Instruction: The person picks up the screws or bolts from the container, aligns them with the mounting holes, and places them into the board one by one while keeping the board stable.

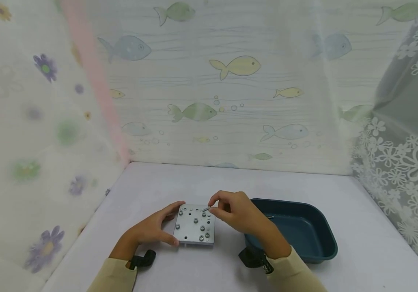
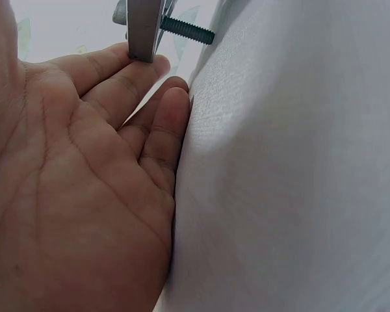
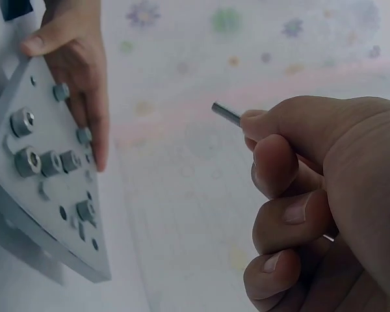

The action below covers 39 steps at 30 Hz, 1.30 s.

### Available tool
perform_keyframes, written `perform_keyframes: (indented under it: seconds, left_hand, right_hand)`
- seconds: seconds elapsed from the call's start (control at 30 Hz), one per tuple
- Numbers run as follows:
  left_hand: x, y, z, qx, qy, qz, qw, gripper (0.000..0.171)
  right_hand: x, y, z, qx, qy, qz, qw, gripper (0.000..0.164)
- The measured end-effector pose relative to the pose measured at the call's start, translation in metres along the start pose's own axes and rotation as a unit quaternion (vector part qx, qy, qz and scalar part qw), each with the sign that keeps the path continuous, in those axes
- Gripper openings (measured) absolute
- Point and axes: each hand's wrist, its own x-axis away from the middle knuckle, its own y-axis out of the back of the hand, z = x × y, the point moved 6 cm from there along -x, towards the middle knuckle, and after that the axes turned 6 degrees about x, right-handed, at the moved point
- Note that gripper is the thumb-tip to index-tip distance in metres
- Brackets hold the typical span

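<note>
A square silver metal plate (image 1: 190, 228) carries several socket-head cap screws (image 1: 196, 221) and some bare holes. My left hand (image 1: 154, 228) holds it by the left side, thumb at the near corner and fingers at the far one. A threaded screw end (image 2: 188, 30) sticks out under the plate in the left wrist view. Over the plate's far right part, my right hand (image 1: 236, 211) pinches a thin metal pin (image 3: 226, 113) between thumb and forefinger, its free end pointing toward the plate. The other right fingers are curled in, with a small glint showing between them.
To the right stands a dark blue tray (image 1: 304, 241), partly behind my right forearm, with a small metal piece (image 1: 270, 217) near its left side. A white cloth covers the table (image 1: 158, 178). Patterned curtains (image 1: 238, 134) hang at the back and sides.
</note>
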Motion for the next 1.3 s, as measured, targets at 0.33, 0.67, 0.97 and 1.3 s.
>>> perform_keyframes:
  seconds: [0.33, 0.67, 0.97, 1.3]
  left_hand:
    - [0.0, 0.0, 0.002, 0.003, 0.003, 0.002, 1.0, 0.12]
    - [0.0, 0.0, 0.001, 0.002, 0.002, 0.005, 1.0, 0.119]
    - [0.002, 0.002, 0.0, 0.009, -0.008, 0.008, 0.9999, 0.117]
    - [0.001, 0.002, 0.0, 0.015, -0.011, 0.014, 0.9997, 0.116]
  right_hand:
    - [-0.003, -0.022, 0.008, 0.007, 0.012, 0.033, 0.999, 0.013]
    - [-0.007, -0.047, 0.009, -0.006, 0.011, 0.06, 0.998, 0.008]
    - [-0.009, -0.072, 0.012, 0.042, 0.002, 0.084, 0.996, 0.008]
    - [-0.009, -0.084, 0.013, 0.077, 0.004, 0.078, 0.994, 0.007]
